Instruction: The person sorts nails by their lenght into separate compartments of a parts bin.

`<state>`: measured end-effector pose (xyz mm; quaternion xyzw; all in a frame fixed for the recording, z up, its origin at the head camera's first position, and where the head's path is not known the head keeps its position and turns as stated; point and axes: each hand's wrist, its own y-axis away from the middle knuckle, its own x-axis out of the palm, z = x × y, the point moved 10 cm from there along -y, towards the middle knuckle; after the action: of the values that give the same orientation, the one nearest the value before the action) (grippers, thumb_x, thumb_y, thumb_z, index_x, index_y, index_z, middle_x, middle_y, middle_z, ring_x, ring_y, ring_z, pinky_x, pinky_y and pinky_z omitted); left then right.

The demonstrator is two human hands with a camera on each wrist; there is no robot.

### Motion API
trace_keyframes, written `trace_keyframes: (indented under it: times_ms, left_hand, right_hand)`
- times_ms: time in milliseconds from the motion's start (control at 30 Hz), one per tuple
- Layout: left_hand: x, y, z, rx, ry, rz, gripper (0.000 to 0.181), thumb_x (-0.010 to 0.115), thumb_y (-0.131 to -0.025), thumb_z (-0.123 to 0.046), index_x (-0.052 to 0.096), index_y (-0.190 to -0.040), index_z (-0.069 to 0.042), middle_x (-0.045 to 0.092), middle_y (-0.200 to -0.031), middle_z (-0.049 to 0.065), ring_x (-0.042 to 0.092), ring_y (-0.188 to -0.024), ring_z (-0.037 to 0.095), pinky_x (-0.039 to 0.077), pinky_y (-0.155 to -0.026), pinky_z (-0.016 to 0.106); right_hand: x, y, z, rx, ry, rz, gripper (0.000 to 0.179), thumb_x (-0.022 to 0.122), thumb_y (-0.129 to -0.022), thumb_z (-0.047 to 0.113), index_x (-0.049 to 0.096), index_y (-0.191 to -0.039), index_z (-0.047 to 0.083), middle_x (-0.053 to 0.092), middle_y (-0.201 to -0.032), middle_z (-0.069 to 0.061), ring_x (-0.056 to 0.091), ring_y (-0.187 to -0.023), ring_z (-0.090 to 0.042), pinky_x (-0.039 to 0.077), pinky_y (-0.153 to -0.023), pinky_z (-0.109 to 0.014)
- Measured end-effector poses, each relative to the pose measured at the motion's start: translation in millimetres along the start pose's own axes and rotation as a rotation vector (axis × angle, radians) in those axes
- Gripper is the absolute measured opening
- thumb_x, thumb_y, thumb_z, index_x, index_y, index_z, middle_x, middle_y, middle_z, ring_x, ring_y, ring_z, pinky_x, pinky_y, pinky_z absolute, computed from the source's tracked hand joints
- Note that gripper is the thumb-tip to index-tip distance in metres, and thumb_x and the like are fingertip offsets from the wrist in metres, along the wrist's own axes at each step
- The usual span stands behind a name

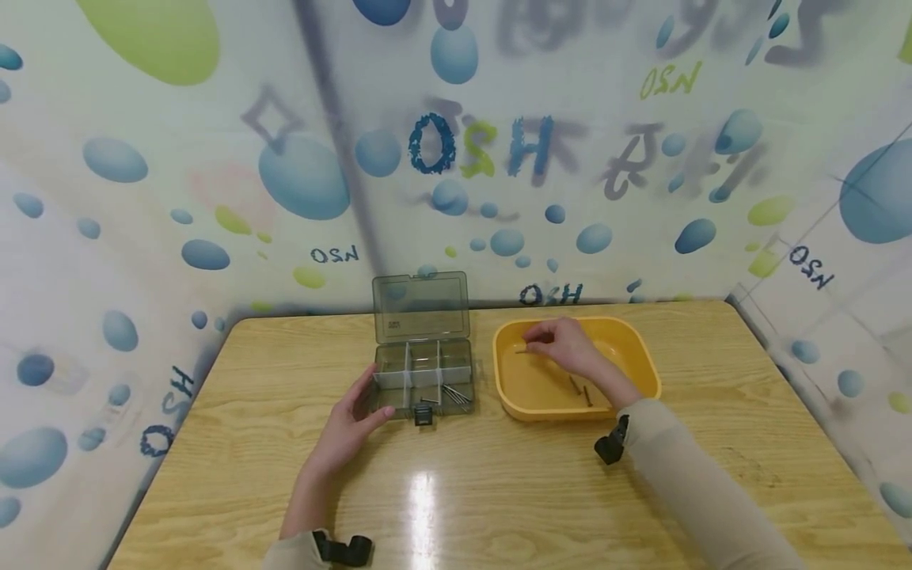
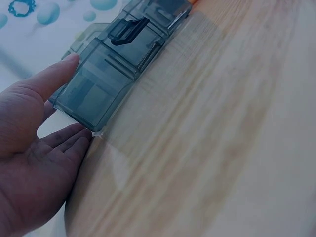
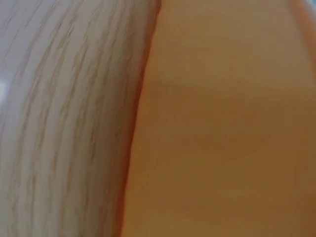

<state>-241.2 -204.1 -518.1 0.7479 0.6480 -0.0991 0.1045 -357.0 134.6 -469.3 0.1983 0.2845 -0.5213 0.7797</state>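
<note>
A translucent grey compartment box [image 1: 390, 398] stands on the table with its lid [image 1: 422, 305] raised at the back. Around its front left corner my left hand [image 1: 345, 427] holds it, thumb at the front and fingers along the left side. Several screws [image 1: 456, 394] lie in the front right compartment, and another screw [image 1: 430, 400] is in the front middle one. Inside the yellow tray [image 1: 527, 396], my right hand [image 1: 566, 347] pinches a thin screw [image 1: 522, 351] between thumb and fingertips. Two dark screws [image 1: 587, 396] lie on the tray floor near that wrist.
Both containers stand side by side on a wood-grain table [image 1: 499, 491], near its back edge. A patterned curtain [image 1: 456, 229] hangs close behind it. The right wrist view shows the tray's side wall [image 3: 222, 123] beside the tabletop, without the hand.
</note>
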Motion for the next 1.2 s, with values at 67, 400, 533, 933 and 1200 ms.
trace_keyframes:
  times_ms: [67, 400, 533, 933, 1200]
  left_hand:
    - [-0.1, 0.1, 0.6, -0.003, -0.002, -0.001, 0.081, 0.072, -0.098, -0.016, 0.024, -0.164, -0.009, 0.019, -0.168, 0.018, 0.016, -0.154, 0.034, 0.018, -0.123, 0.042]
    - [-0.6, 0.0, -1.0, -0.011, -0.002, -0.005, 0.081, 0.072, -0.098, -0.014, 0.024, -0.164, -0.008, 0.019, -0.168, 0.019, 0.017, -0.154, 0.035, 0.019, -0.123, 0.042]
    - [-1.1, -0.2, -2.1, -0.004, 0.000, -0.003, 0.082, 0.072, -0.098, -0.013, 0.023, -0.163, -0.007, 0.019, -0.168, 0.019, 0.017, -0.154, 0.035, 0.018, -0.122, 0.041]
    - [-0.2, 0.2, 0.6, -0.006, 0.004, -0.005, 0.081, 0.071, -0.098, -0.013, 0.024, -0.164, -0.008, 0.020, -0.168, 0.017, 0.016, -0.155, 0.033, 0.018, -0.122, 0.039]
    - [-1.9, -0.2, 1.0, -0.001, -0.004, -0.007, 0.081, 0.072, -0.098, -0.014, 0.025, -0.163, -0.008, 0.020, -0.168, 0.017, 0.018, -0.154, 0.033, 0.020, -0.121, 0.029]
  right_hand:
    - [1, -1.1, -5, 0.000, 0.023, 0.013, 0.020, 0.071, -0.097, 0.007, 0.077, -0.114, -0.001, 0.075, -0.111, -0.014, 0.069, -0.102, -0.029, 0.058, -0.088, -0.043]
    - [7, -3.2, -13, 0.023, 0.112, 0.052, 0.023, 0.071, -0.096, 0.006, 0.075, -0.117, -0.003, 0.073, -0.115, -0.016, 0.067, -0.102, -0.028, 0.057, -0.089, -0.042]
    - [11, -6.1, -10, -0.022, 0.152, 0.057, 0.022, 0.070, -0.095, 0.003, 0.075, -0.115, -0.005, 0.074, -0.110, -0.016, 0.068, -0.098, -0.027, 0.059, -0.087, -0.042]
    - [17, -5.4, -13, -0.052, 0.182, 0.057, 0.023, 0.071, -0.092, 0.001, 0.075, -0.114, -0.005, 0.074, -0.107, -0.015, 0.067, -0.093, -0.025, 0.059, -0.084, -0.041]
    - [19, -6.8, -13, -0.045, 0.178, 0.056, 0.023, 0.074, -0.090, 0.001, 0.075, -0.112, -0.004, 0.074, -0.102, -0.012, 0.066, -0.088, -0.022, 0.058, -0.079, -0.038]
